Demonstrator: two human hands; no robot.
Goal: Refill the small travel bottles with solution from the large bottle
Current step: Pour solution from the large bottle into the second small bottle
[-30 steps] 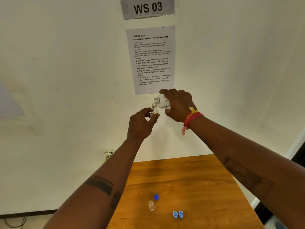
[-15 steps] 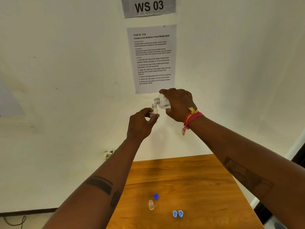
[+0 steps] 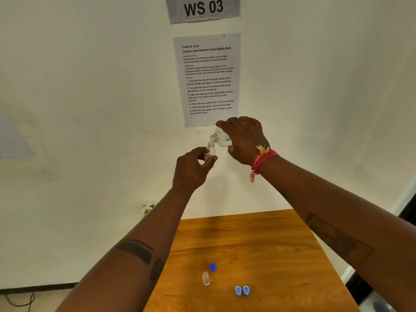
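Observation:
My left hand (image 3: 193, 170) holds a small clear travel bottle (image 3: 211, 150) upright, high in front of the wall. My right hand (image 3: 244, 140) grips the large clear bottle (image 3: 221, 137), tipped over with its open neck just above the small bottle's mouth. On the wooden table (image 3: 258, 244) below stand a second small clear bottle (image 3: 206, 278), uncapped, a dark blue cap (image 3: 212, 267) behind it, and two light blue caps (image 3: 242, 290) side by side to the right.
A printed task sheet (image 3: 208, 79) and a "WS 03" sign (image 3: 203, 9) hang on the white wall behind my hands. The table's right edge drops off near a dark strip (image 3: 360, 287). A cable (image 3: 20, 299) lies on the floor at lower left.
Both hands and bottles stay in nearly the same pouring pose; the view has shifted only slightly.

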